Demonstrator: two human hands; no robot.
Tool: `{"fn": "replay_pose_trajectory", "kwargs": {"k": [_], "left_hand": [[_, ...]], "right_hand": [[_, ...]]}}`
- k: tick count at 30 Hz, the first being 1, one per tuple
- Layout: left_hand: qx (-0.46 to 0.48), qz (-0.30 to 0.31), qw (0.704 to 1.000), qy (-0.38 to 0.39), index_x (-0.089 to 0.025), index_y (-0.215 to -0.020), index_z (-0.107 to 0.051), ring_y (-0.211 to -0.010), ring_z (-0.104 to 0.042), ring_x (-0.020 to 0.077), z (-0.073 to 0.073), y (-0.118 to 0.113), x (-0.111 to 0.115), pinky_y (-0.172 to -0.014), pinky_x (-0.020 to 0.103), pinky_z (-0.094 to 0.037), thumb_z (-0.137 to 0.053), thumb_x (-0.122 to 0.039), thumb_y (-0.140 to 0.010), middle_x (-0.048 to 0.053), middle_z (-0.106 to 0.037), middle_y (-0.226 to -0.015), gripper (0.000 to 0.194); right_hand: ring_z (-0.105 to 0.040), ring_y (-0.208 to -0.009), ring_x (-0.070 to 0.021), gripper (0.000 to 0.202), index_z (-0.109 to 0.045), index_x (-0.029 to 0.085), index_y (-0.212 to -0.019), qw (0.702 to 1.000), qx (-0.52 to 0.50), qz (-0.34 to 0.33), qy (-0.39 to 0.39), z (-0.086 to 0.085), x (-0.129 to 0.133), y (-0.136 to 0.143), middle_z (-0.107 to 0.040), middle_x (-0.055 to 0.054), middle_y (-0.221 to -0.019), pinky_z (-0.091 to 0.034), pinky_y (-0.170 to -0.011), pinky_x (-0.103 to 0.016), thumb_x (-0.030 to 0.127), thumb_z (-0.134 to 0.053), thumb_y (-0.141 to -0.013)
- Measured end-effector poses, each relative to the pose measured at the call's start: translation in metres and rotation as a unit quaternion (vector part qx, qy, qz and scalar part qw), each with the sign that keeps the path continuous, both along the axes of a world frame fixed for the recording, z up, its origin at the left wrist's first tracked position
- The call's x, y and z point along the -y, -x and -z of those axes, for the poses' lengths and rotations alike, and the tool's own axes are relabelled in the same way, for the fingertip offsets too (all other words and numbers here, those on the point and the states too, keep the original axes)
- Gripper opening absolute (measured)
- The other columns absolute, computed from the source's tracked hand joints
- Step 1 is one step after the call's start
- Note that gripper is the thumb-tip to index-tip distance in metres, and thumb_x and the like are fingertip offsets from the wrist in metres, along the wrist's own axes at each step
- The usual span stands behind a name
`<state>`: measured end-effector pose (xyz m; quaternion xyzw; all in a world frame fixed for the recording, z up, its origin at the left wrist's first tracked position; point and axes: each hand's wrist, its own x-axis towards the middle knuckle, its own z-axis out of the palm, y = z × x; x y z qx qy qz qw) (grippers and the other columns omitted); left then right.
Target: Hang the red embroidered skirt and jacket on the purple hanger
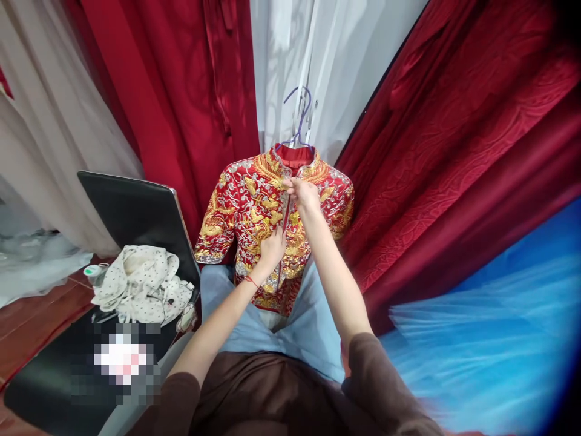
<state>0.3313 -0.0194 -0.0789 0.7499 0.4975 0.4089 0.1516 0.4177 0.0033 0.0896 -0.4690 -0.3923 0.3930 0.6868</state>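
Observation:
A red short-sleeved embroidered jacket, covered in gold and silver thread, hangs upright by its stand-up collar from a purple hanger. Its front opening shows as a dark slit running down the middle. My left hand is closed on the front edge at about mid-chest. Higher up, just under the collar, my right hand pinches the front edge between thumb and fingers. Whether a zipper pull sits in that pinch is too small to tell. The jacket's lower hem hangs between my knees in light blue trousers.
To my left stands a black chair with a dotted white cloth bag on its seat. Red curtains hang behind the chair, and a patterned red cloth hangs at right. Blue tulle spreads at lower right.

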Motion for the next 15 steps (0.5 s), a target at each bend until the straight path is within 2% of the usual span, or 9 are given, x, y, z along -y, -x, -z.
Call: {"fn": "replay_pose_trajectory", "kwargs": {"k": [4,7,11,15], "left_hand": [[-0.081,-0.005,0.997,0.006,-0.011,-0.127,-0.059,-0.094,-0.073,0.0285,0.003,-0.001,-0.001,-0.086,0.033,-0.05,-0.036,-0.036,-0.102,0.022,-0.073,-0.101,0.042],[-0.131,-0.016,0.991,0.008,-0.009,-0.129,-0.058,-0.091,-0.073,0.0286,0.007,0.001,-0.008,-0.084,0.033,-0.05,-0.034,-0.033,-0.103,0.023,-0.073,-0.101,0.042],[-0.146,-0.025,0.989,0.008,-0.01,-0.134,-0.054,-0.09,-0.073,0.0262,0.008,0.001,-0.017,-0.082,0.03,-0.05,-0.034,-0.03,-0.103,0.022,-0.073,-0.103,0.042],[-0.189,-0.017,0.982,0.017,-0.01,-0.132,-0.054,-0.087,-0.073,0.0275,-0.001,0.005,-0.018,-0.079,0.032,-0.05,-0.032,-0.035,-0.103,0.02,-0.073,-0.097,0.044]], "right_hand": [[-0.051,-0.04,-0.0026,0.027,-0.061,0.013,-0.072,0.999,0.037,-0.016,-0.022,0.012,0.005,-0.002,-0.07,-0.001,-0.062,-0.039,-0.043,-0.013,0.012,-0.049,-0.096],[-0.048,-0.034,-0.0041,0.028,-0.062,0.013,-0.071,0.994,0.09,-0.054,0.024,0.022,0.006,-0.009,-0.063,0.002,-0.05,-0.036,-0.039,-0.015,0.013,-0.051,-0.096],[-0.049,-0.034,-0.0059,0.031,-0.063,0.013,-0.067,0.986,0.144,-0.06,0.065,0.024,-0.009,-0.021,-0.058,0.001,-0.044,-0.035,-0.038,-0.016,0.02,-0.055,-0.096],[-0.051,-0.038,-0.0085,0.031,-0.062,0.015,-0.062,0.974,0.209,-0.035,0.082,0.023,-0.027,-0.026,-0.057,0.0,-0.045,-0.042,-0.045,-0.021,0.025,-0.063,-0.091]]}}
